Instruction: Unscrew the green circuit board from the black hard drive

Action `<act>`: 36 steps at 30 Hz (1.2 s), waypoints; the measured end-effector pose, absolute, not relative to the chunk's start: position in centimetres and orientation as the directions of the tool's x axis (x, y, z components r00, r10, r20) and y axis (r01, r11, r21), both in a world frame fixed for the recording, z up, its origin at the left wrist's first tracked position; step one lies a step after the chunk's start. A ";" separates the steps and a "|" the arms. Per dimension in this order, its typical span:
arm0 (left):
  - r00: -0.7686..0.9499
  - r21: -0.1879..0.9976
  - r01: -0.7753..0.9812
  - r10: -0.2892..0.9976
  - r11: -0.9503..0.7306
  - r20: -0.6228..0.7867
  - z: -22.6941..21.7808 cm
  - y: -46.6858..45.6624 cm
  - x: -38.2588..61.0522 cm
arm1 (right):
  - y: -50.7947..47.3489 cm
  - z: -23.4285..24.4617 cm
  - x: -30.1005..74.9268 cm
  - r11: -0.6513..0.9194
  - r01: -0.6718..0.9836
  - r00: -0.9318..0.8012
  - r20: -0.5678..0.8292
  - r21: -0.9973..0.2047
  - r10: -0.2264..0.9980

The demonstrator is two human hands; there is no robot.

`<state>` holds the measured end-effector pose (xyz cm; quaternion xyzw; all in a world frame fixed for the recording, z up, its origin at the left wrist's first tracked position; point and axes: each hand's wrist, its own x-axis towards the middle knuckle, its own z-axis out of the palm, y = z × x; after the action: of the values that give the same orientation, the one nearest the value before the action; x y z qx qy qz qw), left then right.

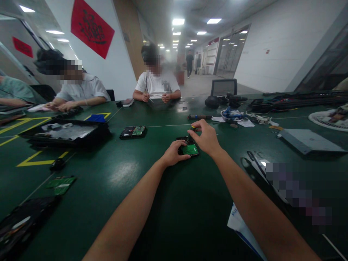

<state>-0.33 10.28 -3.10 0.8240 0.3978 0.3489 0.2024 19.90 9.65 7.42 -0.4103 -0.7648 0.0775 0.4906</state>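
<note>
A hard drive (190, 149) lies on the green table with its green circuit board facing up. My left hand (175, 153) grips it from the left, thumb along the near edge and fingers over the far side. Above the board's far right part, my right hand (206, 137) is closed in a pinch around a small screwdriver (193, 127), held upright. Only its yellow top shows clearly; the tip is too dark and small to make out. A second hard drive (133, 132) lies farther left, apart from both hands.
A black tray (65, 132) stands at the left, with a loose green circuit board (62, 185) nearer me. At the right are a grey metal box (311, 140) and a bowl (231, 115) of small items. A person in white (157, 85) sits across the table.
</note>
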 end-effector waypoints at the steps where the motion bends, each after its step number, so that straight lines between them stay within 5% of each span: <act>1: 0.439 0.614 0.515 0.799 -0.598 0.411 -3.1 10.3 -0.3 | 9.7 7.4 19.9 0.646 0.547 -0.180 0.679 -0.532 0.712; 36: 0.437 0.610 0.501 0.788 -0.614 0.435 -3.4 10.5 -0.4 | 9.2 7.8 19.7 0.704 0.514 -0.251 0.699 -0.491 0.670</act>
<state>-0.36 10.45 -3.43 0.8236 0.3911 0.3589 0.1999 19.66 9.17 7.83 -0.3763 -0.7867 0.0809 0.4827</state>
